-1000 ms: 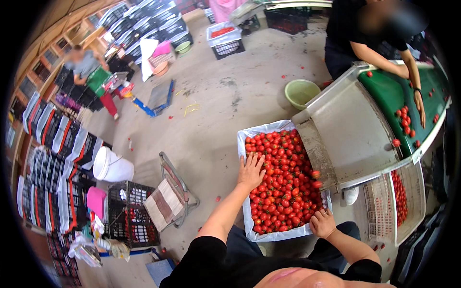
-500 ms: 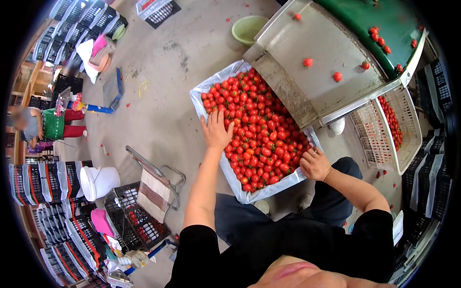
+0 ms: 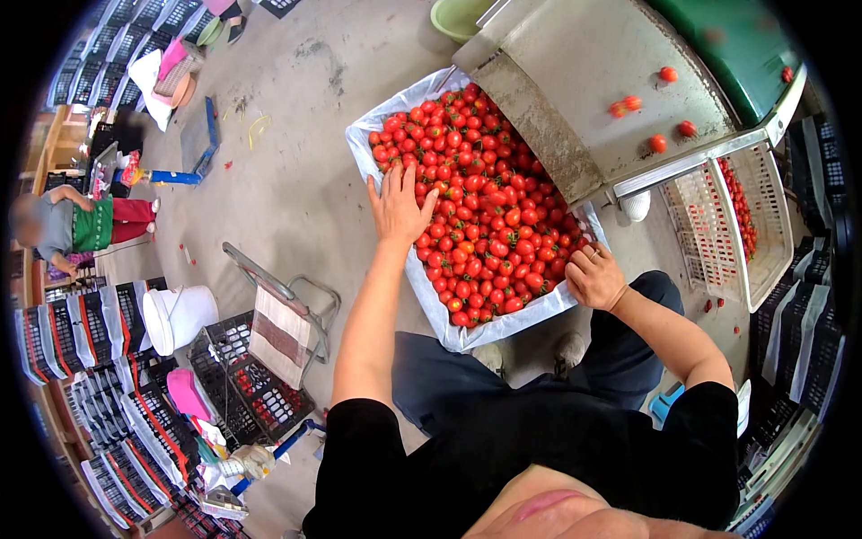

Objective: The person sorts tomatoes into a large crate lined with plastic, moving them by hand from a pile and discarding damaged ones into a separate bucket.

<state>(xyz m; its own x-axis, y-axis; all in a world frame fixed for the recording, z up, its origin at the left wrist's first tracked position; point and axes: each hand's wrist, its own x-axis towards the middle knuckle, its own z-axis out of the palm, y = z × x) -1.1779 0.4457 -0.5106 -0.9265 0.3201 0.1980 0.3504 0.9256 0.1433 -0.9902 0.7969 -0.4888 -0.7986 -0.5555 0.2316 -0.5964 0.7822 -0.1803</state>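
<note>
A crate with a pale plastic liner [image 3: 507, 330] stands in front of my legs, heaped with small red tomatoes [image 3: 489, 220]. My left hand [image 3: 398, 205] lies on the tomatoes by the left rim, fingers spread and thumb apart, holding nothing. At the right front corner, my right hand [image 3: 595, 277] has its fingers bent over the lined edge beside the tomatoes; its fingertips are partly hidden. A metal chute [image 3: 584, 90] overhangs the far right side of the crate, and several loose tomatoes [image 3: 658, 144] are on it.
Right of the chute stands a white slatted crate [image 3: 763, 225] with tomatoes inside. Beyond it is a green machine surface [image 3: 727, 58]. A folding stool [image 3: 283, 334], a white bucket [image 3: 184, 319] and stacked black crates [image 3: 58, 337] stand left. Another person [image 3: 58, 225] is farther left.
The crate and chute sit higher and slightly left in view. Both hands keep nearly the same places at the crate. Tomatoes on the chute have shifted. The other person's arm has moved.
</note>
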